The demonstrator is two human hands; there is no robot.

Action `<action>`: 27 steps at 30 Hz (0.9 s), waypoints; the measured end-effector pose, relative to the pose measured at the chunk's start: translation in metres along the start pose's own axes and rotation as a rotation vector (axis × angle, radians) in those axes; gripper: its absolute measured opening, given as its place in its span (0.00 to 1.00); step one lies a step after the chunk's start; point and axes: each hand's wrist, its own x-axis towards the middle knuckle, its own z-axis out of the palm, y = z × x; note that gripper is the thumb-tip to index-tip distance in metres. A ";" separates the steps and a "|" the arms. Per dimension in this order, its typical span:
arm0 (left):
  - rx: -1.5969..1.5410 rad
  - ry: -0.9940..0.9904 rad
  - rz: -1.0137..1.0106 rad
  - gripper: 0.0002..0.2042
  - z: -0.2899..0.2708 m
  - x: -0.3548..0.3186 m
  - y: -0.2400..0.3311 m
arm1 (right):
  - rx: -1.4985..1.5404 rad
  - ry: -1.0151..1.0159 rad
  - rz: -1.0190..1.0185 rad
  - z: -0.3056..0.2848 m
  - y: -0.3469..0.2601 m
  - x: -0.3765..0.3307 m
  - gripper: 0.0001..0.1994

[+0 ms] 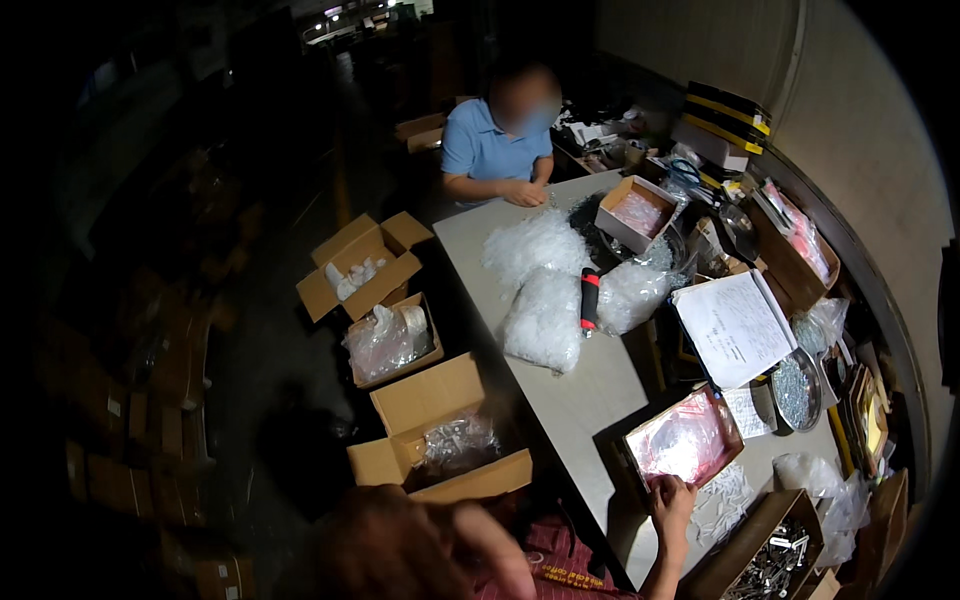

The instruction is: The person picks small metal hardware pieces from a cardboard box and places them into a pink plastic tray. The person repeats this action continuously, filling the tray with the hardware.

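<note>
My right hand point(672, 494) is at the near rim of a shallow cardboard box point(628, 462) on the table. Its fingers are curled over the edge, and what they pinch there is hidden. Inside the box lie shiny clear plastic bags point(680, 440) with red-pink colouring. My left hand point(430, 545) is raised close to the camera, dark and blurred, in front of my maroon apron point(550, 560); its fingers are smeared. Small white strips point(725, 505) lie loose beside my right hand. A box of metal parts point(775, 560) stands to its right.
Bags of clear small parts point(545, 320) and a red-black handled tool point(590, 300) lie on the table point(600, 390). A written sheet point(735, 325) lies near a metal bowl point(797, 390). Open cartons point(430, 395) stand left. Across the table, a person in blue point(475, 145) works.
</note>
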 end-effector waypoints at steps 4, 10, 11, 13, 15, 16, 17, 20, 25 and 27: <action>-0.133 -0.137 0.245 0.10 0.000 0.027 -0.006 | -0.010 -0.007 0.070 -0.003 -0.011 0.003 0.07; -0.176 -0.088 0.504 0.07 0.002 0.049 -0.032 | -0.022 0.036 0.076 -0.002 -0.014 0.002 0.08; -0.173 -0.102 0.512 0.07 -0.001 0.052 -0.033 | -0.022 0.035 0.084 -0.002 -0.013 0.001 0.08; -0.176 -0.137 0.504 0.07 -0.005 0.054 -0.032 | -0.007 0.013 0.106 -0.002 -0.017 0.001 0.08; -0.184 -0.188 0.487 0.07 -0.008 0.051 -0.031 | -0.014 0.061 0.094 -0.001 -0.015 0.000 0.08; -0.176 -0.220 0.484 0.07 -0.009 0.049 -0.031 | -0.022 0.079 0.083 0.000 -0.015 0.000 0.08; -0.173 -0.249 0.492 0.07 -0.010 0.048 -0.031 | -0.016 0.089 0.078 0.001 -0.015 0.000 0.08; -0.167 -0.345 0.537 0.07 -0.017 0.047 -0.028 | -0.016 0.092 0.083 -0.001 -0.016 -0.002 0.09; -0.156 -0.210 0.363 0.09 -0.016 0.051 -0.013 | -0.030 0.094 0.089 0.002 -0.014 0.001 0.09; -0.154 -0.235 0.321 0.08 -0.020 0.047 -0.009 | -0.030 0.097 0.095 0.001 -0.016 0.001 0.09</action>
